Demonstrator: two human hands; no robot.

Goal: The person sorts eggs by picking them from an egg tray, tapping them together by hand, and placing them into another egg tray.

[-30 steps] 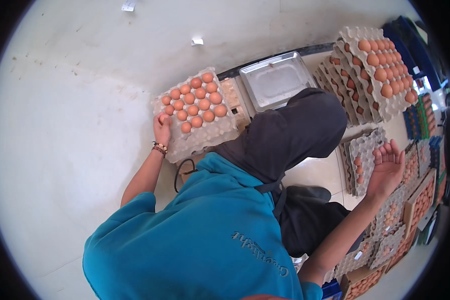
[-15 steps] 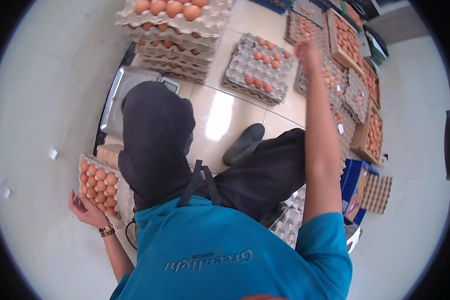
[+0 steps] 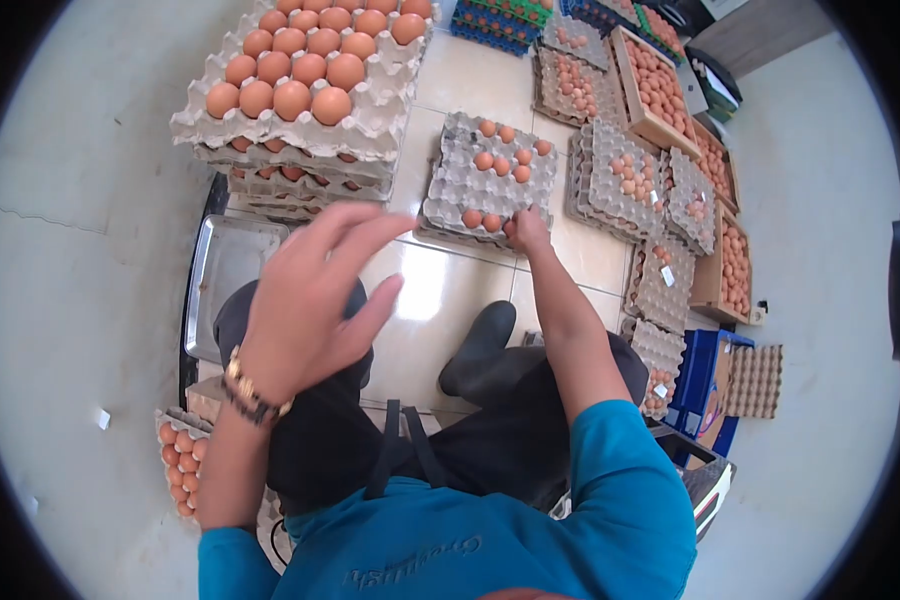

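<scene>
My right hand (image 3: 530,230) reaches down to the near right corner of a grey egg tray (image 3: 454,180), its fingers closed around a brown egg (image 3: 510,228). Other brown eggs (image 3: 502,165) sit in scattered cups of that tray, which tops a low stack on the tiled floor. In the air over my left knee is my left hand (image 3: 315,300), open and holding nothing, its thumb and fingers apart. Beyond it stands a tall stack of egg trays (image 3: 390,110) with many eggs on top. My left hand partly covers the view of the stack's base.
A shiny metal pan (image 3: 205,290) lies by my left knee, with another egg tray (image 3: 175,418) behind it. More part-filled trays (image 3: 610,150), wooden boxes of eggs (image 3: 650,120) and a blue crate (image 3: 705,380) line the right side. My boot (image 3: 480,350) stands between.
My right hand has come from the trays at the right to the middle tray's near corner. My left hand has risen from beside the left tray to above my knee. The view has shifted.
</scene>
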